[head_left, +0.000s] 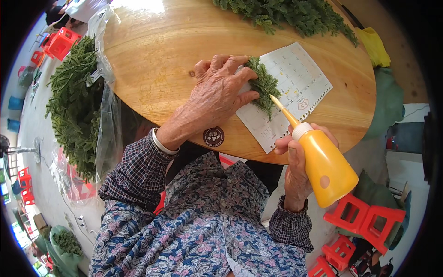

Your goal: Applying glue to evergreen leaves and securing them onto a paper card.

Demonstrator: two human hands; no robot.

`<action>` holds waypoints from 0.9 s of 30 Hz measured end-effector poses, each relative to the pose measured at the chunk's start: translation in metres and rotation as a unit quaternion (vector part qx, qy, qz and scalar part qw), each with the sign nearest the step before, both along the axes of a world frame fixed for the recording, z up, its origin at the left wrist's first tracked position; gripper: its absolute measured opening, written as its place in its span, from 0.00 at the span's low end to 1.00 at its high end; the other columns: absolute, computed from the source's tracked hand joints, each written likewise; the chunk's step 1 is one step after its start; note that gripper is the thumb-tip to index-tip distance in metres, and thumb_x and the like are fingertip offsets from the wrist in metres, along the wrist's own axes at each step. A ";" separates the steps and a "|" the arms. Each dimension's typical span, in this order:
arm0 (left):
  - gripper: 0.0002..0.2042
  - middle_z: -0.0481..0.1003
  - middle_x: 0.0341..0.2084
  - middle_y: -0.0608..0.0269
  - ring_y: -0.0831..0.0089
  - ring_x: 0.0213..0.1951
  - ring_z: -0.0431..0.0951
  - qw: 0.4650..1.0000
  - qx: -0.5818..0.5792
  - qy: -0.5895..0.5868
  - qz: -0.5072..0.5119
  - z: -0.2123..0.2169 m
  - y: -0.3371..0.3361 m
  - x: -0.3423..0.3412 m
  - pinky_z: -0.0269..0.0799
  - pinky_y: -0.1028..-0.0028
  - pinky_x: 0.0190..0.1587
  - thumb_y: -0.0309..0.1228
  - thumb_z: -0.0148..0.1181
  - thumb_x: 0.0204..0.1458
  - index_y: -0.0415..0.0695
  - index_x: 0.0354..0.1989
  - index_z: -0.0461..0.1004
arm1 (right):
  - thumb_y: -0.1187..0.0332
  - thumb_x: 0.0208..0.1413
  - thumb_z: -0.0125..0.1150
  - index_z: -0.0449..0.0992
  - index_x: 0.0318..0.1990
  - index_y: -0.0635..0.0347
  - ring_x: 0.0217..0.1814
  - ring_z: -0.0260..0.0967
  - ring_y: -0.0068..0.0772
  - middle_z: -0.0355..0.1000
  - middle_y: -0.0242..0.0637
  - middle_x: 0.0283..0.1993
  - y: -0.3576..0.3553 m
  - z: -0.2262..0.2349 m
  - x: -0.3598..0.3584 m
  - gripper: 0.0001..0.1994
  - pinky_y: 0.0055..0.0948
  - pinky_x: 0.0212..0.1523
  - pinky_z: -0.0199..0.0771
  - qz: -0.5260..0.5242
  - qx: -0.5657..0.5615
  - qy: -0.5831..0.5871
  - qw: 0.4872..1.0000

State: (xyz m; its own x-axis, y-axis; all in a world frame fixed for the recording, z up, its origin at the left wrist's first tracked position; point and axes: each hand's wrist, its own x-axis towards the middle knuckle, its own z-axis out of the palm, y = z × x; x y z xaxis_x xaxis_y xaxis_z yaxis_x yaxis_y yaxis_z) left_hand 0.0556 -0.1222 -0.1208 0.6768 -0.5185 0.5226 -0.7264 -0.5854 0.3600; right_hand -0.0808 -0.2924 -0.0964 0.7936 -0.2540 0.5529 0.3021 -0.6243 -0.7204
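Observation:
My left hand is closed on the upper left side of a small green fir sprig, its fingers and thumb along the edge. The sprig lies over a white printed calendar sheet on the wooden table. In my right hand is a yellow squeeze bottle with a white collar and a long tapered nozzle. The bottle is tilted, and its nozzle tip meets the sprig's right side or hovers just over it; which, I cannot tell. Whether anything flows from the tip is too small to see.
More fir branches lie along the table's far edge. Left of the round table, a clear plastic bag holds a big bundle of fir greenery. Red stools stand at the lower right. A yellow cloth hangs beyond the right edge.

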 end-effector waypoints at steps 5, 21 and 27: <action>0.16 0.65 0.57 0.66 0.63 0.57 0.62 1.000 0.007 -0.003 0.002 0.002 0.000 -0.001 0.47 0.59 0.58 0.45 0.57 0.52 0.52 0.45 0.73 | 0.76 0.51 0.60 0.59 0.54 0.61 0.27 0.71 0.31 0.70 0.50 0.39 0.000 -0.003 -0.004 0.23 0.22 0.27 0.74 0.000 0.026 0.000 1.000; 0.15 0.66 0.57 0.66 0.64 0.56 0.63 1.000 -0.003 -0.005 -0.005 0.004 0.001 -0.001 0.48 0.59 0.57 0.44 0.57 0.52 0.52 0.44 0.73 | 0.72 0.47 0.69 0.68 0.48 0.67 0.36 0.70 0.29 0.66 0.40 0.46 0.014 0.009 -0.018 0.21 0.23 0.36 0.73 -0.029 0.133 0.045 0.990; 0.15 0.66 0.57 0.66 0.65 0.57 0.62 1.000 -0.005 -0.007 -0.003 0.003 0.001 -0.001 0.48 0.59 0.57 0.44 0.57 0.52 0.52 0.45 0.73 | 0.71 0.49 0.68 0.68 0.48 0.67 0.35 0.70 0.28 0.65 0.40 0.48 0.012 0.007 -0.021 0.21 0.23 0.36 0.73 -0.027 0.115 0.042 0.992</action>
State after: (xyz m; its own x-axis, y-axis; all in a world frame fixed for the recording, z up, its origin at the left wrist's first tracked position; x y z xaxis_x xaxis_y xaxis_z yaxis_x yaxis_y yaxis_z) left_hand 0.0547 -0.1212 -0.1182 0.6655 -0.5172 0.5381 -0.7356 -0.5768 0.3554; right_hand -0.1022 -0.2800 -0.0894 0.8161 -0.4084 0.4088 0.2066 -0.4544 -0.8665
